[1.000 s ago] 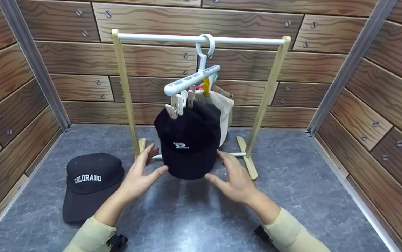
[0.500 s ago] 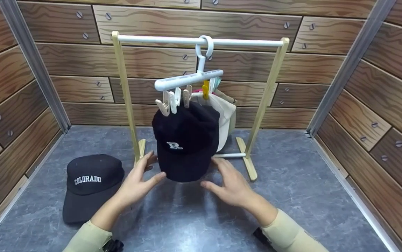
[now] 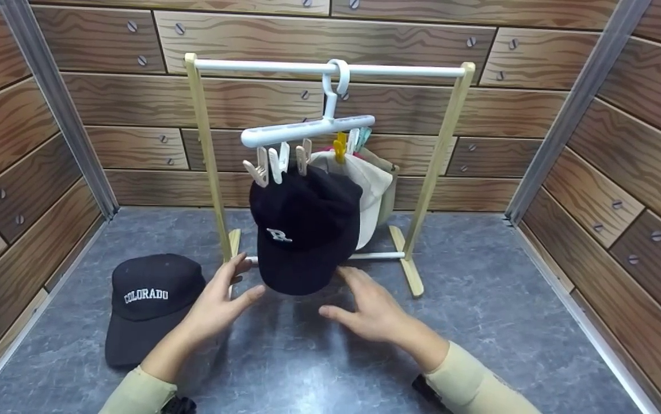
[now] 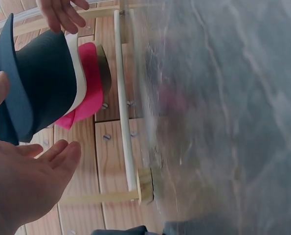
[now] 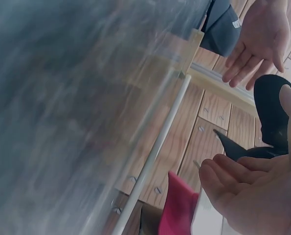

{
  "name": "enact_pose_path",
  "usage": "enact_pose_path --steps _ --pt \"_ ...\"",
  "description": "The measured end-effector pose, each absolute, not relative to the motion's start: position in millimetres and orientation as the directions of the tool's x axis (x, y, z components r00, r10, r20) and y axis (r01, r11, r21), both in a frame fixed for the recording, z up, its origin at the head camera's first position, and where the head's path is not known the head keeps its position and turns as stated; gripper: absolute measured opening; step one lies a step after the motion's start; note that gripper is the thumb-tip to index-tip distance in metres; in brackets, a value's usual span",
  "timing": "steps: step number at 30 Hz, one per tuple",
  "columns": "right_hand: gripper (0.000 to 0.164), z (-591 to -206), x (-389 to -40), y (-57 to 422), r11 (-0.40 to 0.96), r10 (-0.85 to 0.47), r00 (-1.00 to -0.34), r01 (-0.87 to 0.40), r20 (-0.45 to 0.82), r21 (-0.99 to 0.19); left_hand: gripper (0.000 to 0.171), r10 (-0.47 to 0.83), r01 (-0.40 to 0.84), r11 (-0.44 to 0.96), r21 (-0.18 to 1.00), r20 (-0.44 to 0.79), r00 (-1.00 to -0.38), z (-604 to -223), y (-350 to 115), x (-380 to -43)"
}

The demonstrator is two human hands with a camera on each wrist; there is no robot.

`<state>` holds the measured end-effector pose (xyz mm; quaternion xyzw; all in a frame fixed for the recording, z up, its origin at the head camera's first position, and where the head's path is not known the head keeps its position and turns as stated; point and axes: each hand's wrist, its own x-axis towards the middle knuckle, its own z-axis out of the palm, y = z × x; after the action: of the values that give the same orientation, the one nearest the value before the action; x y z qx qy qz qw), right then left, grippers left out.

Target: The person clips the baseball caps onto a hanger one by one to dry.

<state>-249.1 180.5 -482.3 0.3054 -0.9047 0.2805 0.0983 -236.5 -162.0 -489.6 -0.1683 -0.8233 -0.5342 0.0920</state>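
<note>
A black baseball cap (image 3: 307,230) with a white letter on its front hangs from the clothespins (image 3: 275,164) of a pale clip hanger (image 3: 307,131). My left hand (image 3: 215,307) is beside the brim's left edge, thumb and fingers spread apart. On the other side, my right hand (image 3: 373,307) is likewise spread, its fingertips by the brim's lower right edge. Neither hand grips anything. Behind the black cap hang a cream cap (image 3: 371,192) and an olive one (image 3: 388,198). In the left wrist view a pink cap (image 4: 90,81) shows between them.
The hanger's hook loops over the white rod (image 3: 405,70) of a wooden-legged rack. On the grey tabletop (image 3: 508,322) at left lies another black cap (image 3: 149,305), lettered COLORADO, close to my left forearm. Wood-patterned walls (image 3: 606,190) enclose the table.
The hanger has swivelled, its near end swinging left and its far end right, and the caps have turned with it. Both hands have drawn a little left and down, away from the brim.
</note>
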Motion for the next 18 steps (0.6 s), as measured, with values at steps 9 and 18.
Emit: enact_pose_path --steps 9,18 --pt "0.094 -482 -252 159 0.646 -0.542 -0.787 -0.615 0.295 -0.453 0.081 0.143 0.380 0.435 0.816 0.354 -0.924 -486 -175 -239" --pt "0.102 -484 -255 137 0.614 -0.562 -0.780 -0.616 0.275 -0.493 0.079 0.108 0.390 0.440 0.809 0.383 -0.917 -482 -190 -241"
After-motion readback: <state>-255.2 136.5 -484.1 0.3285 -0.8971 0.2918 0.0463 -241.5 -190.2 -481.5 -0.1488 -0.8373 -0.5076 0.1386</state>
